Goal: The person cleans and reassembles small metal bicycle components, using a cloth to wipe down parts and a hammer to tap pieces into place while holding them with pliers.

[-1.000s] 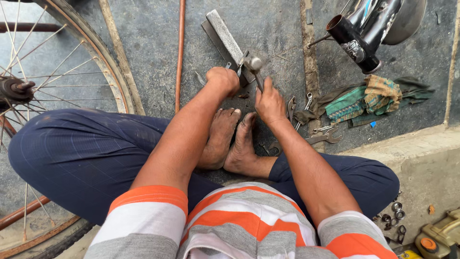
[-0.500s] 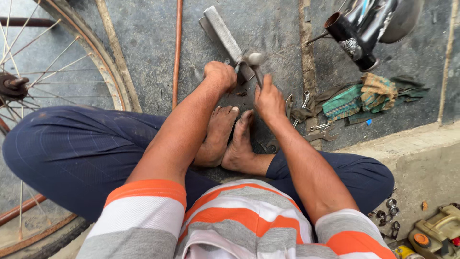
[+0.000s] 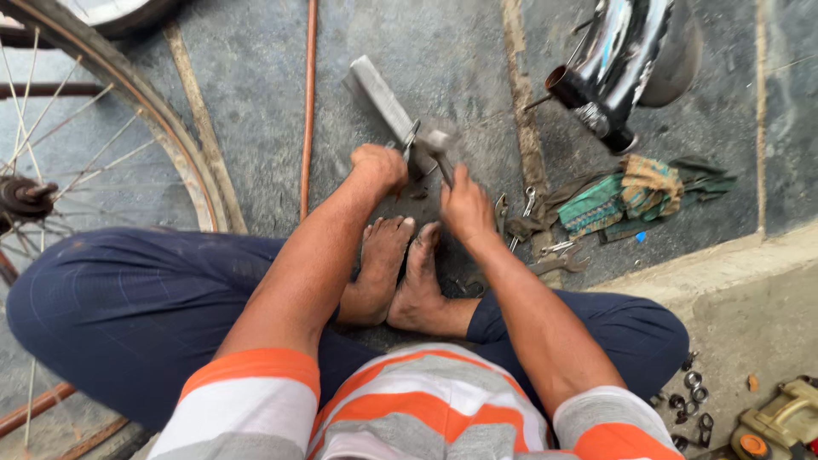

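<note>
Just ahead of the bare feet (image 3: 400, 268), the right hand (image 3: 464, 203) grips a hammer (image 3: 440, 145) above the small workpiece pinched in the clenched left hand (image 3: 380, 165) against the steel bar (image 3: 385, 104); short, square blows seem advisable.

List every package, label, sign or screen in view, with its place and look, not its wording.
None can be made out: no package, sign or screen.
Nearest candidate: yellow-and-grey plastic tool body with an orange round knob, bottom right corner on the concrete ledge; any label is too small to tell.
</note>
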